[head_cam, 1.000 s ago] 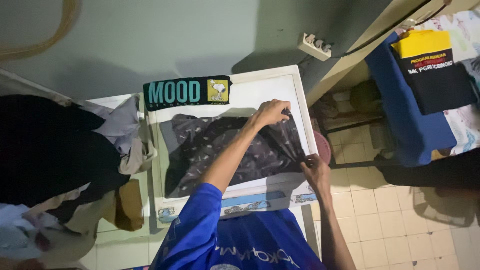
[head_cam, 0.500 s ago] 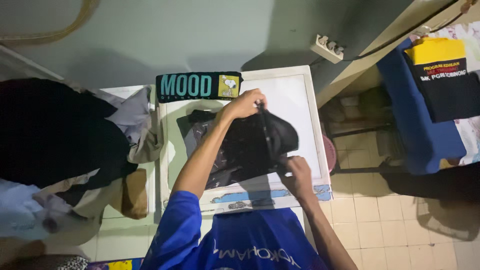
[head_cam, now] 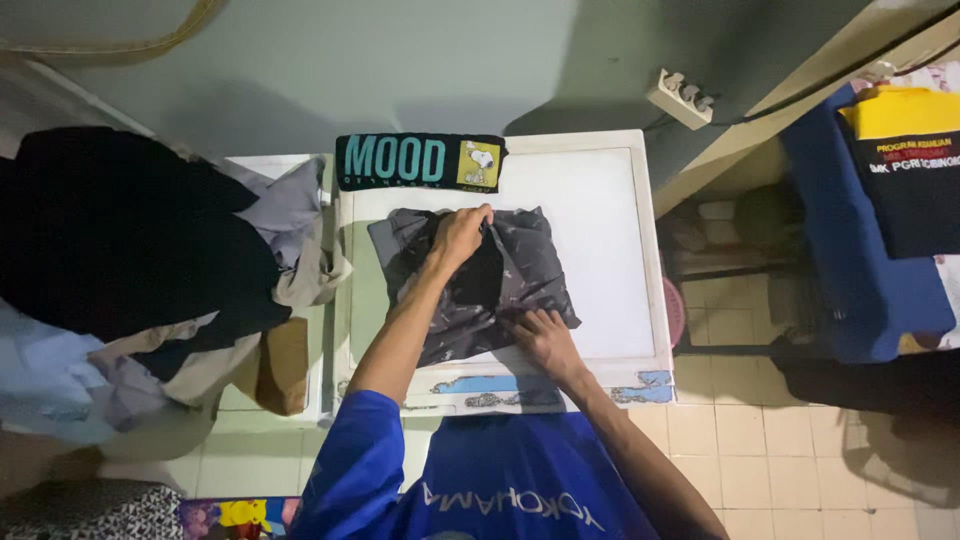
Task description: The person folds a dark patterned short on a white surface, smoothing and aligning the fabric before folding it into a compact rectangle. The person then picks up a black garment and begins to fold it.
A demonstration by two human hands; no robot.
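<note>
From the head view, a dark patterned garment (head_cam: 470, 285) lies partly folded on a white table (head_cam: 610, 230), toward its left and middle, with bare tabletop showing to the right of it. The left hand (head_cam: 460, 235) is at the garment's far edge, fingers curled over and pinching a fold of the cloth there (the knuckles face the camera, so the fingertips themselves are hidden). The right hand (head_cam: 543, 338) lies open and flat on the garment's near right corner, pressing it down on the table. Both forearms reach forward from a blue shirt (head_cam: 500, 480) at the bottom of the frame. Just beyond the garment, touching the table's far edge, rests a folded black shirt (head_cam: 420, 162) with teal lettering and a yellow square patch. To the left of the table a heap of clothes (head_cam: 150, 270) in black, grey and tan spills over a lower surface, its edge just beside the table. A white power strip (head_cam: 680, 98) hangs on the grey-green wall beyond the table's right corner. Well apart on the right, a black-and-yellow shirt (head_cam: 905, 165) lies on a blue cloth (head_cam: 850, 260), above a tiled floor (head_cam: 760, 440)
</note>
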